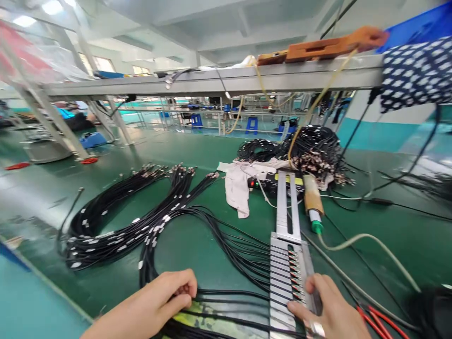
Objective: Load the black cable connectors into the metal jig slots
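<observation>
My left hand point(165, 301) is closed in a pinch around several thin black cables point(229, 293) at the bottom centre. Those cables run right, into the slots of a long silver metal fixture point(280, 263). Inside the fixture several cable ends with bare red and pale tips point(294, 273) lie side by side in a row. My right hand point(325, 306) grips the fixture's near part, thumb on the cable slots and index finger at its right edge; a ring-like metal band shows on one finger. The remaining fingers are partly hidden.
Cable bundles point(106, 240) with white labels curve across the green table point(212, 150). Behind the fixture lie a white cloth point(237, 188) and a heap of black cables point(314, 146). A soldering-iron-like handle point(312, 200) and red-handled pliers point(379, 322) are right. A shelf rail point(212, 82) crosses above.
</observation>
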Action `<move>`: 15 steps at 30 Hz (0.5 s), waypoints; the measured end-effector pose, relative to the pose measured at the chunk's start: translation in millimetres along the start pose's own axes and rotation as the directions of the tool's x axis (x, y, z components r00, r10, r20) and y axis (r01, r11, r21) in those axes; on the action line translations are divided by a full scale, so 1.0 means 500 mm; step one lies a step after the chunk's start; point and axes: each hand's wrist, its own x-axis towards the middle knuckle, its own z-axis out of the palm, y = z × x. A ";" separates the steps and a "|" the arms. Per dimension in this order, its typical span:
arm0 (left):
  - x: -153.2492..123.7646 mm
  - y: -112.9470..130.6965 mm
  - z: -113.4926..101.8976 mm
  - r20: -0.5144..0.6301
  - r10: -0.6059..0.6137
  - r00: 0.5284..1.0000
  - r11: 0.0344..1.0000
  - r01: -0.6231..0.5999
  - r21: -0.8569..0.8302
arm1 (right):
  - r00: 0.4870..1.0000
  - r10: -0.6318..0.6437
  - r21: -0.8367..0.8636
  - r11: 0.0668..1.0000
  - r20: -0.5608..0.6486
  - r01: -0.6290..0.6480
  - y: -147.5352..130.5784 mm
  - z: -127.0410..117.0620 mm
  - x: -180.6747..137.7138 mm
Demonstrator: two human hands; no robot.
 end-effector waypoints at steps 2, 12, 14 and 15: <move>0.020 0.020 -0.005 0.059 -0.003 0.998 0.999 0.006 -0.049 | 1.000 -0.010 0.028 1.000 -0.010 0.010 -0.019 -0.004 -0.002; 0.145 0.184 0.104 -0.025 0.212 0.977 0.976 -0.213 -0.043 | 0.988 -0.063 0.163 0.986 0.142 0.040 0.007 -0.030 0.009; 0.163 0.192 0.120 -0.047 0.281 0.959 0.960 -0.279 0.037 | 0.985 -0.044 0.248 0.969 0.166 0.001 0.022 -0.028 0.011; 0.171 0.190 0.126 -0.049 0.307 0.951 0.950 -0.303 0.077 | 0.984 -0.028 0.285 0.958 0.174 -0.023 0.028 -0.027 0.011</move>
